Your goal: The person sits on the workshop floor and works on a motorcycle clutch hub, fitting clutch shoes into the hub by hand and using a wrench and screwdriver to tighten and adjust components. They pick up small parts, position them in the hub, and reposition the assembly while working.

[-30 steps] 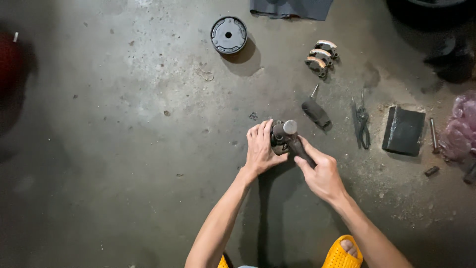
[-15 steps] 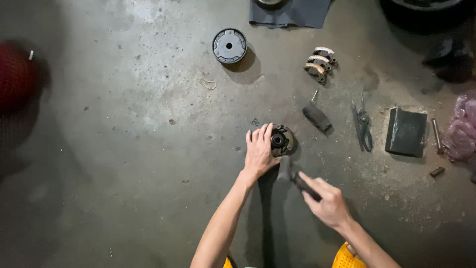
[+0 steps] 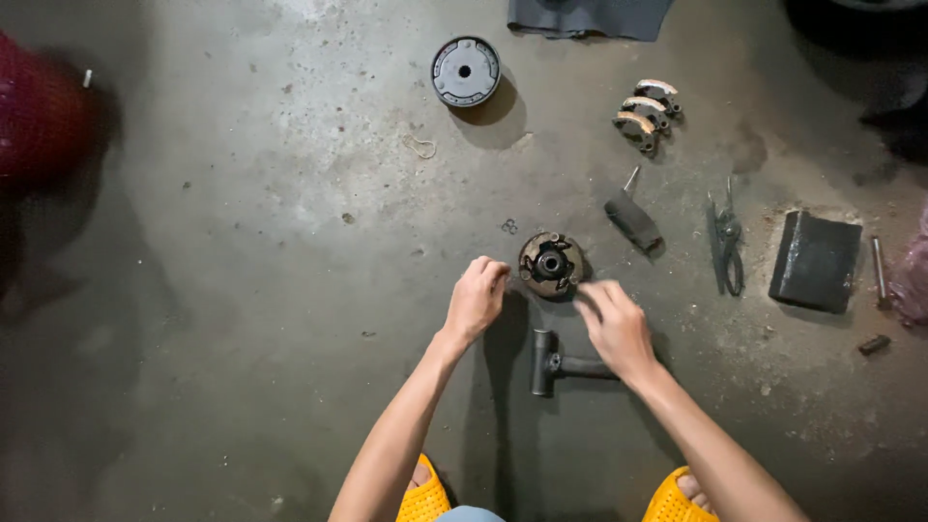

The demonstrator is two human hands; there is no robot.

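Observation:
A round dark clutch assembly [image 3: 551, 264] with a hollow hub lies flat on the concrete floor. My left hand [image 3: 477, 297] rests just left of it with its fingers curled, holding nothing. My right hand [image 3: 613, 324] hovers right of and below the clutch, blurred, fingers loosely apart and pointing toward it. A black T-shaped socket wrench [image 3: 547, 362] lies on the floor below the clutch, and its handle runs under my right hand.
A round metal drum [image 3: 465, 71] sits at the top. Three curved shoes [image 3: 646, 111], a black-handled screwdriver [image 3: 630, 217], pliers [image 3: 725, 242] and a black block [image 3: 815, 259] lie to the right. A red object [image 3: 39, 116] is far left. My yellow sandals [image 3: 425, 495] are at the bottom.
The wrench came off the clutch and now lies on the floor. My right hand let it go and moved up toward the clutch. My left hand released the clutch and drew back left.

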